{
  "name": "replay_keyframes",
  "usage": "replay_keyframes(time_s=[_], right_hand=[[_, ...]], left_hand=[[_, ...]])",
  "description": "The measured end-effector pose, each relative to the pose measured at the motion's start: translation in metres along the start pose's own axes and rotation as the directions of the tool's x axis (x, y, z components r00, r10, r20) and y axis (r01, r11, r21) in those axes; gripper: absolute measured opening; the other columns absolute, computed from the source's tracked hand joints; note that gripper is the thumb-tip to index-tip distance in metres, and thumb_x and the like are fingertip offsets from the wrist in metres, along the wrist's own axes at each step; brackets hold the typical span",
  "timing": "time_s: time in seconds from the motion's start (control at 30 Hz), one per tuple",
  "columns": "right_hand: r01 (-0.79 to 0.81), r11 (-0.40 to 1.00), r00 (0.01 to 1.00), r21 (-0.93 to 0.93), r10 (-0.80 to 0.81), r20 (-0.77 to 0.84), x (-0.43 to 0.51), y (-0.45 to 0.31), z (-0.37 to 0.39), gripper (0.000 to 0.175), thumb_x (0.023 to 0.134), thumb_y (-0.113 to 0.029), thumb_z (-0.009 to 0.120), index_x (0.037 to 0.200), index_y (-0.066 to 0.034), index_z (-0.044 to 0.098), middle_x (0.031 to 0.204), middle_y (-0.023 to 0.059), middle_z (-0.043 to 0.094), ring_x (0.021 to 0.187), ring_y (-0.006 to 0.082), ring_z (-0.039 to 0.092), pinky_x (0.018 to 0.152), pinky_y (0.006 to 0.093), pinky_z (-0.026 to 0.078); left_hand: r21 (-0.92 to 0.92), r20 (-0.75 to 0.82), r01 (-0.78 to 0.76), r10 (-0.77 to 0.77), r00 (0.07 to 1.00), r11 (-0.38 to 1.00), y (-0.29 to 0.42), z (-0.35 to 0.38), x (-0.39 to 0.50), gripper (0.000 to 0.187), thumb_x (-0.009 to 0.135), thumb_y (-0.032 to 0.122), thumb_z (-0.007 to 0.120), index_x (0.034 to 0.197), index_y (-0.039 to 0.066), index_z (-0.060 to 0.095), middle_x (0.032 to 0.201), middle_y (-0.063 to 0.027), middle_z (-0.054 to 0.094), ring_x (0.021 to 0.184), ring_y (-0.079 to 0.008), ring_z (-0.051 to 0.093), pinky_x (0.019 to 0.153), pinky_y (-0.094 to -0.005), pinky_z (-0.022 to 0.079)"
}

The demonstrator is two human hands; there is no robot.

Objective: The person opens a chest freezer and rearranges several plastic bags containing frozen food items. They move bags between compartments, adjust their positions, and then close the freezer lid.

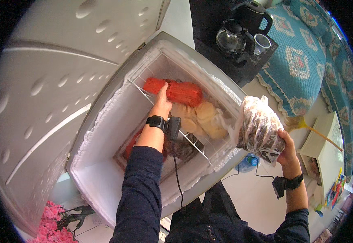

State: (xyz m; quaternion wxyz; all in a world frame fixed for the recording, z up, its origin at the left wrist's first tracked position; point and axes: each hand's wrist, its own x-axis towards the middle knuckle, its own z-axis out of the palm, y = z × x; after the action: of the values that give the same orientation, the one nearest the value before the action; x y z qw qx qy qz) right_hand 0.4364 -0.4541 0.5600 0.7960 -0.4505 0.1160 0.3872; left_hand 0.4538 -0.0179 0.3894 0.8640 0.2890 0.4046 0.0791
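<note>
An open chest freezer [216,73] with frost along its rim stands before me. My left hand [163,101] reaches inside and grips a red plastic bag [185,93], thumb over its near side; the other fingers are hidden. The bag lies on a white wire basket [194,145], beside pale round food pieces [205,111] in clear plastic. Outside the right rim, my right hand [287,148] holds up a dark bundle [260,129] wrapped in clear plastic. Lower in the freezer, partly behind my left forearm, are a dark package [181,148] and something red [130,144].
The raised freezer lid [51,91] fills the left side. At the back stand a glass teapot [231,38], a black kettle [252,15] and a clear cup [261,44]. A blue-capped bottle [250,161], a broom [299,123] and a quilted sofa [298,60] are to the right. Pink flowers [53,221] stand lower left.
</note>
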Motion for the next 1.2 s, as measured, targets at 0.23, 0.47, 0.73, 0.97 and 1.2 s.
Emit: replay_keyframes(time_s=[0.23, 0.47, 0.73, 0.97, 1.2], right_hand=[[-0.009, 1.0, 1.0, -0.015, 0.009, -0.013, 0.0, 0.001, 0.012, 0.06, 0.087, -0.033, 0.055, 0.133, 0.0022, 0.037, 0.124, 0.0177, 0.053, 0.109, 0.0264, 0.056, 0.095, 0.0412, 0.045], [-0.022, 0.987, 0.989, -0.159, 0.045, 0.144, 0.009, 0.003, 0.068, 0.047, 0.088, -0.024, 0.057, 0.123, 0.0046, 0.045, 0.115, 0.0149, 0.059, 0.1, 0.0213, 0.061, 0.087, 0.0342, 0.05], [-0.22, 0.946, 0.9, -0.238, 0.291, 0.325, 0.014, 0.068, 0.174, 0.052, 0.087, -0.02, 0.062, 0.129, 0.0028, 0.041, 0.119, 0.0134, 0.056, 0.103, 0.0221, 0.059, 0.091, 0.0347, 0.049], [0.091, 0.436, 0.874, -0.896, 0.397, 0.282, 0.098, 0.109, 0.185, 0.079, 0.085, -0.063, 0.048, 0.132, -0.0001, 0.039, 0.124, 0.0182, 0.053, 0.109, 0.0325, 0.054, 0.092, 0.0397, 0.045], [0.272, -0.643, 0.962, -0.716, 0.181, 0.203, 0.17, 0.09, 0.091, 0.1, 0.062, -0.04, 0.081, 0.135, 0.0011, 0.027, 0.108, 0.0243, 0.06, 0.104, 0.0389, 0.058, 0.091, 0.044, 0.046]], left_hand=[[0.352, -0.06, -0.033, 0.058, 0.996, 0.935, 0.002, 0.019, -0.087, 0.061, 0.081, 0.028, 0.065, 0.131, 0.004, 0.041, 0.134, -0.0143, 0.045, 0.13, -0.0286, 0.035, 0.106, -0.0448, 0.029], [0.348, 0.414, 0.191, -0.333, 0.847, 0.918, -0.007, 0.015, -0.192, 0.049, 0.09, 0.039, 0.056, 0.127, 0.008, 0.047, 0.118, -0.0088, 0.057, 0.105, -0.0199, 0.057, 0.087, -0.0362, 0.048], [0.276, 0.524, 0.117, -0.252, 0.814, 0.954, 0.02, -0.046, -0.284, 0.064, 0.081, 0.036, 0.069, 0.131, 0.005, 0.044, 0.122, -0.0072, 0.055, 0.111, -0.0186, 0.054, 0.093, -0.0351, 0.047], [0.071, 0.312, -0.09, 0.063, 0.948, 0.993, 0.021, -0.134, -0.338, 0.056, 0.079, 0.029, 0.072, 0.124, 0.004, 0.05, 0.12, -0.0089, 0.058, 0.109, -0.0221, 0.056, 0.095, -0.0357, 0.045], [-0.16, -0.064, -0.202, 0.194, 0.979, 0.966, 0.003, -0.187, -0.37, 0.056, 0.08, 0.025, 0.072, 0.126, 0.004, 0.048, 0.12, -0.008, 0.058, 0.108, -0.021, 0.057, 0.093, -0.0365, 0.046]])
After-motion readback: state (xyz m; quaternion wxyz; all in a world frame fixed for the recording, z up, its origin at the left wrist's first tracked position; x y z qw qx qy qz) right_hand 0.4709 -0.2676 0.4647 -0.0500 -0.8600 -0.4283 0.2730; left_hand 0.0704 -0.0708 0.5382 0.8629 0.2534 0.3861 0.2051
